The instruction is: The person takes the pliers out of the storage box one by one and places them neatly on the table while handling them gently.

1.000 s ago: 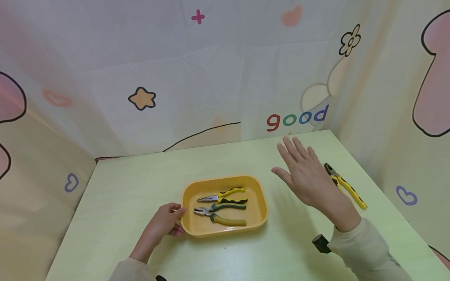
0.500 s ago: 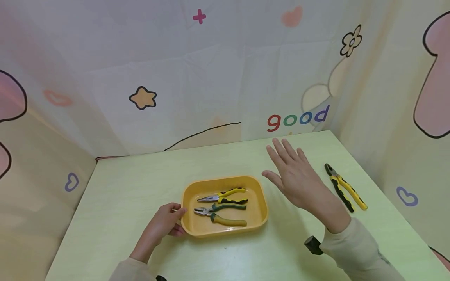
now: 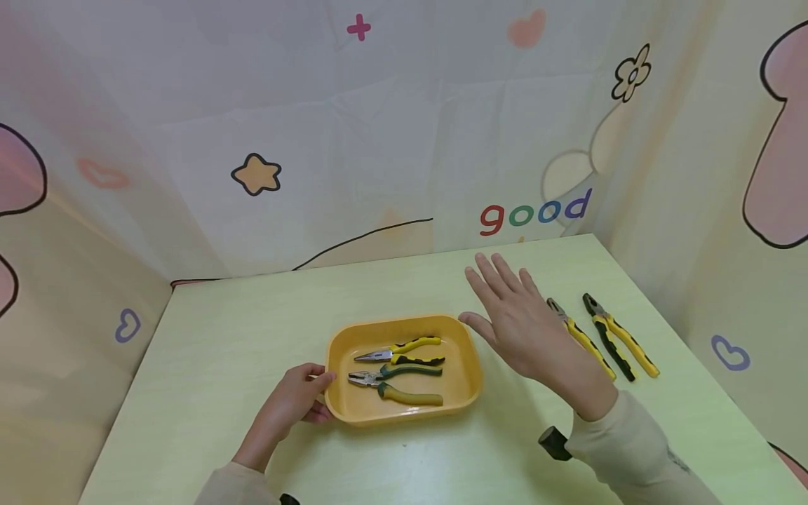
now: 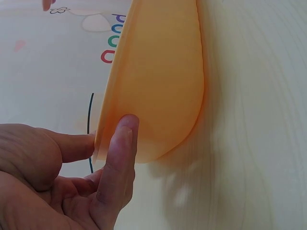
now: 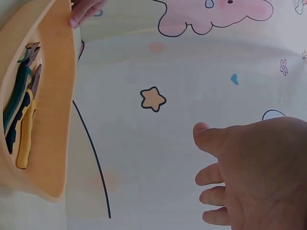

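Observation:
My left hand [image 3: 297, 398] pinches the left end of a yellow-orange plastic tray [image 3: 463, 393], thumb at the rim and fingers against the outer wall, as the left wrist view also shows. Inside the tray lie needle-nose pliers [image 3: 381, 356] with yellow-and-black handles and, nearer me, combination pliers [image 3: 410, 398] with green and yellowish handles. My right hand [image 3: 520, 330] hovers palm down, fingers straight and spread, beyond the tray's right end, holding nothing. Two more yellow-and-black pliers rest on the table to its right: outer pliers [image 3: 621, 340] and inner pliers [image 3: 587, 340], partly hidden by the hand.
The pale green table [image 3: 246, 315] meets a printed cloth backdrop [image 3: 353, 154] at its back, left and right edges. A small black device [image 3: 555, 443] sits at the right sleeve cuff.
My right hand has drifted left and slightly toward me, uncovering the outer pliers fully and then part of the inner pliers. The left hand and tray stay in place.

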Tool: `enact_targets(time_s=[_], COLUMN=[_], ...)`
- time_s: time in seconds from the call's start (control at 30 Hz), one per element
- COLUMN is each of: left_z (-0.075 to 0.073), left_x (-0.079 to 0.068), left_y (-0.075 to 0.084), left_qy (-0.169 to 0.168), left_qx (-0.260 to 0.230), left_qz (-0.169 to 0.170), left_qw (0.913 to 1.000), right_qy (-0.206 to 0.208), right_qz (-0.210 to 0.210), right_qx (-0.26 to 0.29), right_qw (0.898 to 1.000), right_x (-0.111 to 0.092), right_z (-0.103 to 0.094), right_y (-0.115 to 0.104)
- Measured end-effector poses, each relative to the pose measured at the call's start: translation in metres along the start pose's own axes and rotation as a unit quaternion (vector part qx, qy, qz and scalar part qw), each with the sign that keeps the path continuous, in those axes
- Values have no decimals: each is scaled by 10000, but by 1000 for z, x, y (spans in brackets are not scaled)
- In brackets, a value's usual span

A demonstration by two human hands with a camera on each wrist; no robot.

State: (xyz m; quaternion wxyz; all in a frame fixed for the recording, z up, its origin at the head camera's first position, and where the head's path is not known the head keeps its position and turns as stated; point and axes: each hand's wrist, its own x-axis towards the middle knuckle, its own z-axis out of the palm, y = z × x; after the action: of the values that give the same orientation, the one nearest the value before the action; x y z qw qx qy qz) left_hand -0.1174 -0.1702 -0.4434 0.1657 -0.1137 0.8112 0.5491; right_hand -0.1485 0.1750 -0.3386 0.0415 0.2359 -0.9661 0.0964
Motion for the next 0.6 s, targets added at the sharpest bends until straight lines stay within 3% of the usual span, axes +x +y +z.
enact_targets(time_s=[0.6], left_z=[0], left_x=[1], left_y=[-1], left_qy=[-30], left_qx=[49], left_qz=[-79], left_qw=[10000], right_qy=[64], right_qz=[-300], right_qx=[114], right_qw=[9995], right_x=[4], right_z=[9], right_y=[-20])
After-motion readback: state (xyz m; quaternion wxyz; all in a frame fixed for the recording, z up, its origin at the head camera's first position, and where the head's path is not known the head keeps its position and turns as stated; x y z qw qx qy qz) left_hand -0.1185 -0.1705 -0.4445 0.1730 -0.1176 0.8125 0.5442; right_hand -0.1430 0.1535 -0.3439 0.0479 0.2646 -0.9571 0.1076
